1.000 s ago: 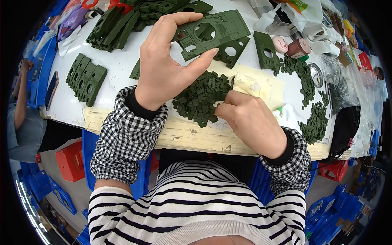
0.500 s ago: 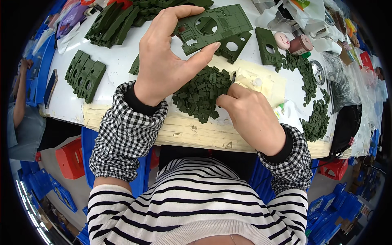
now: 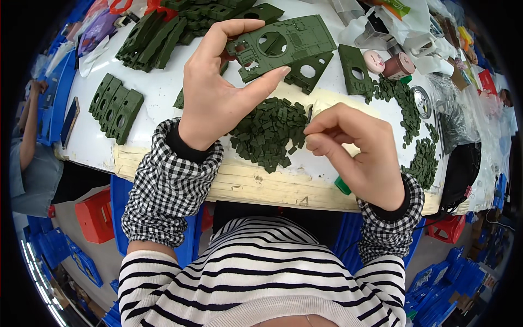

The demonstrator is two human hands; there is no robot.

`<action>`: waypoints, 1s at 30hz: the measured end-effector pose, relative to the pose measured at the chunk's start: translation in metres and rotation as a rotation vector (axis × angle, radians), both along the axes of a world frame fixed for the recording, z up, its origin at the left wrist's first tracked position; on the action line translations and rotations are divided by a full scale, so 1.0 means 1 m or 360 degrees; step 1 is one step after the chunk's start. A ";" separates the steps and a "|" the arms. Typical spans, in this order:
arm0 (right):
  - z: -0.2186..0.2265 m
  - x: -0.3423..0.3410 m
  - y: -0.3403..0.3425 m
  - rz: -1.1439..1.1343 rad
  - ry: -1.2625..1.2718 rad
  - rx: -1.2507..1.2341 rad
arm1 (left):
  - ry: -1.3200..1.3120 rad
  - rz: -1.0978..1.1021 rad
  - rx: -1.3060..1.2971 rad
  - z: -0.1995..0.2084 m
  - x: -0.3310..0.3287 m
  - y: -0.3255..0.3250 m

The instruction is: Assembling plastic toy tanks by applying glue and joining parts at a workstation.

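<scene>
My left hand (image 3: 218, 90) grips a dark green plastic model tank hull (image 3: 286, 43) by its ends, thumb below and fingers above. The hull is raised above the table, and a round hole shows in its top. My right hand (image 3: 357, 144) is closed in a pinch, thumb against forefinger; anything between the tips is too small to make out. Just left of those fingertips lies a heap of small dark green plastic pieces (image 3: 267, 133). Another green hull part (image 3: 309, 72) rests behind the held one. A green cap (image 3: 342, 185) shows partly under my right hand.
More hull parts (image 3: 115, 109) lie in a row at the left, with a stack of long green parts (image 3: 150, 41) behind. A third hull part (image 3: 355, 71) lies near a pinkish jar (image 3: 399, 66). Small-piece piles (image 3: 422, 163) and plastic bags (image 3: 460, 114) are at the right.
My right hand has pulled back from the edge of the heap, rightward, with its fingertips still pinched. My left hand and the hull have shifted slightly lower and left in view.
</scene>
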State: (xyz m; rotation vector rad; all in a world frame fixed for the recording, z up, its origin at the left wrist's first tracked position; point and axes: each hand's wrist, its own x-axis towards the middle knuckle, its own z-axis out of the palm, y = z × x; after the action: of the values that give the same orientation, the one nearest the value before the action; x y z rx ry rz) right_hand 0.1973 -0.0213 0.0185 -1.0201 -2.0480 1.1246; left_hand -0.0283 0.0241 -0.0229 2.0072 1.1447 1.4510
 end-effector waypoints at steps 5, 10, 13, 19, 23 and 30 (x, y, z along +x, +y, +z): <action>0.004 0.009 0.004 -0.0121 0.0556 -0.0304 | -0.0250 -0.0210 -0.0161 0.005 0.003 0.000; 0.003 0.012 0.007 -0.0110 0.0722 -0.0452 | -0.0479 -0.0267 -0.0222 0.006 0.009 -0.001; 0.002 0.015 0.009 -0.0150 0.0826 -0.0462 | -0.0464 -0.0329 -0.0320 0.008 0.009 -0.003; 0.018 0.033 0.009 -0.0385 0.0940 -0.0093 | -0.0467 -0.0544 -0.0447 0.007 0.012 -0.005; 0.022 0.038 0.011 -0.0461 0.1054 -0.0052 | -0.0519 -0.0571 -0.0487 0.004 0.017 -0.008; 0.028 0.028 0.014 -0.0605 0.0879 -0.0092 | -0.0469 -0.0808 -0.0629 0.000 0.017 -0.010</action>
State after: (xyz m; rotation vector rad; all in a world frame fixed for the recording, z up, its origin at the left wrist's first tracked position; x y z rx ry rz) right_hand 0.2250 -0.0068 0.0460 -0.9429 -1.3314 1.1104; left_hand -0.0115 0.0144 -0.0233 1.5888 0.6649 1.1065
